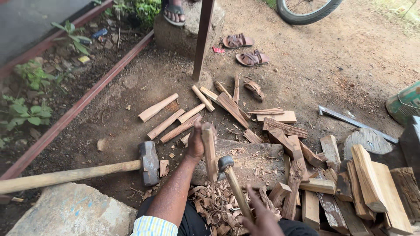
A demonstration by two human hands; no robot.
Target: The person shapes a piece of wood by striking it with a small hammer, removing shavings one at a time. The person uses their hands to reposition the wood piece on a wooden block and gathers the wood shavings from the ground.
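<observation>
My left hand [195, 142] grips the top of a slim stick of wood [210, 153], which stands upright on a flat chopping log [253, 159]. A small hatchet [232, 181] with a wooden handle is in my right hand [261, 218] at the bottom edge. Its metal head [225, 164] rests against the lower right side of the stick.
A sledgehammer [148, 162] lies at the left beside a flat stone [70, 209]. Split sticks [175, 118] are scattered beyond the log, and chunks of firewood [350, 188] are piled at the right. Sandals [245, 50], a post [202, 37], a person's foot [174, 12], a bicycle wheel [306, 11] stand farther off.
</observation>
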